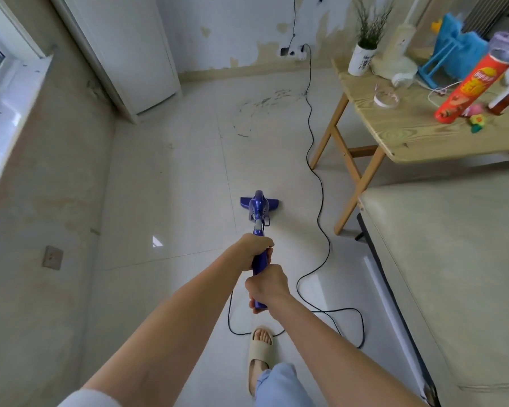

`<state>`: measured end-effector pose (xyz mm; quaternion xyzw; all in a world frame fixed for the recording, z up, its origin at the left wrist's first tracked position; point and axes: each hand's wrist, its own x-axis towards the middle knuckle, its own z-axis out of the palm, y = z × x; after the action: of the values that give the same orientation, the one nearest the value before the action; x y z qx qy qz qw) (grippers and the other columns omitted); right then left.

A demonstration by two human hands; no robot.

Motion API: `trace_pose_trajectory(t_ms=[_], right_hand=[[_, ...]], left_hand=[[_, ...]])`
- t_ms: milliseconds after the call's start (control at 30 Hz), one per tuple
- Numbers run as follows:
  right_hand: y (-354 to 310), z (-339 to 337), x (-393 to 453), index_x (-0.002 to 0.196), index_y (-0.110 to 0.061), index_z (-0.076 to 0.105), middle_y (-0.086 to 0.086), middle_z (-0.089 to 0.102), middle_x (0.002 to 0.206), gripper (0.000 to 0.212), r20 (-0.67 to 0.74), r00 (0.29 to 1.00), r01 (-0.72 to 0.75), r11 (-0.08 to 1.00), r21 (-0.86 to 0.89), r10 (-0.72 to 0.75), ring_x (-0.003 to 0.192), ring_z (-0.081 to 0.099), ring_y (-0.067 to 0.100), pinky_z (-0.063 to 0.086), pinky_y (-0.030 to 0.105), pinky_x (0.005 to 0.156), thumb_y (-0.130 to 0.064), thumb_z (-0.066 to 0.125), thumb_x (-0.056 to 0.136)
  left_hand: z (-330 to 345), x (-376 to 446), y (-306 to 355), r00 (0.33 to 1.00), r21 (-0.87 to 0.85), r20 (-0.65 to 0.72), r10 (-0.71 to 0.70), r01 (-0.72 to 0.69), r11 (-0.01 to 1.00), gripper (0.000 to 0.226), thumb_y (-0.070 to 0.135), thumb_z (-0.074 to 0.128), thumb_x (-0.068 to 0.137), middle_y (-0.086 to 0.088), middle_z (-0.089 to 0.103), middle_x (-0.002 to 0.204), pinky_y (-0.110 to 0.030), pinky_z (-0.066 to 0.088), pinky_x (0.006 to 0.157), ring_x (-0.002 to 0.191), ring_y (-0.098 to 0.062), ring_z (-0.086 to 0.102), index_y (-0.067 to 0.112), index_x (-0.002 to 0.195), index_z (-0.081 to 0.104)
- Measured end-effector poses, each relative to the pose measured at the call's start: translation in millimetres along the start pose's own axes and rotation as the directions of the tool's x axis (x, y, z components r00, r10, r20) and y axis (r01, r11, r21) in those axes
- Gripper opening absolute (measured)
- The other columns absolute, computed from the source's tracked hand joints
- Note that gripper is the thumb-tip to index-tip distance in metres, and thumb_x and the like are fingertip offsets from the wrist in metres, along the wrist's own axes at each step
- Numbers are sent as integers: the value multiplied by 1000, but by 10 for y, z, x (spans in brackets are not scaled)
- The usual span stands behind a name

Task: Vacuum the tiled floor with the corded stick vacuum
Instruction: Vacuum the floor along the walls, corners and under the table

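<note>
1. Stick vacuum (259, 211): purple body, tilted toward the person; its floor head rests flat on the tiled floor (165, 183) in mid-room, left of the desk.
2. Left hand (254, 249): fingers curled round the upper part of the handle, ahead of the other hand.
3. Right hand (266, 286): fingers curled round the handle's near end, just behind and touching the left hand.
4. Black cord (321, 195): runs from a wall socket (301, 51) down across the floor past the desk leg, then loops near the person's sandalled foot (260, 352).
5. Wooden desk (400, 142): carries a potted plant (362, 57), a red canister (467, 89) and blue items.
6. A dusty scuffed patch (265, 107) marks the tiles beyond the floor head.
</note>
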<state>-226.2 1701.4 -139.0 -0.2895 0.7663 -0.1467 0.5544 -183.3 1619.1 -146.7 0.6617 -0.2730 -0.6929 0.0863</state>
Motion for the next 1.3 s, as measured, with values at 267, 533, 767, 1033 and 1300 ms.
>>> trace_pose_trajectory(t_ms=[267, 533, 767, 1033, 1300], right_hand=[[-730, -384, 1001, 102, -2, 51, 9, 55, 70, 22, -12, 1000, -9, 1000, -9, 9, 41, 52, 16, 47, 24, 41, 3, 48, 81], [-1095, -219, 1310, 104, -4, 48, 9, 54, 74, 24, -19, 999, -46, 999, 14, 46, 45, 53, 17, 48, 25, 42, 4, 49, 81], [-1393, 160, 1098, 109, -2, 49, 9, 53, 73, 29, -53, 992, -110, 993, 46, 113, 46, 53, 17, 45, 25, 41, 4, 46, 81], [-1995, 820, 509, 101, -3, 52, 9, 55, 71, 25, -104, 982, -139, 977, 160, 156, 31, 47, 13, 41, 19, 36, 3, 43, 78], [-2316, 742, 318, 101, -3, 54, 7, 53, 64, 16, -89, 979, -164, 965, 203, 185, 42, 50, 15, 42, 17, 35, 0, 48, 86]], left_hand=[[47, 807, 966, 1000, -15, -24, 11, -11, 1000, 8, 4, 53, 92, -7, 52, 66, -25, 45, 53, 55, -15, 48, 5, 86, 48], [-218, 1197, 1264, 1000, 7, -6, 17, -17, 1000, 10, 4, 53, 92, -7, 52, 65, -25, 46, 53, 54, -16, 48, 6, 82, 48], [-647, 1122, 1268, 997, 44, 72, -1, -2, 999, 8, 3, 52, 91, -6, 53, 66, -25, 45, 54, 56, -15, 49, 6, 85, 48], [-1466, 685, 1380, 993, 201, 119, -26, 2, 980, 17, -2, 46, 86, -9, 50, 63, -25, 44, 54, 54, -18, 46, 4, 71, 47], [-1591, 528, 1609, 988, 278, 139, -67, 26, 960, 16, 1, 52, 82, -8, 52, 70, -26, 43, 51, 60, -17, 50, 2, 98, 50]])
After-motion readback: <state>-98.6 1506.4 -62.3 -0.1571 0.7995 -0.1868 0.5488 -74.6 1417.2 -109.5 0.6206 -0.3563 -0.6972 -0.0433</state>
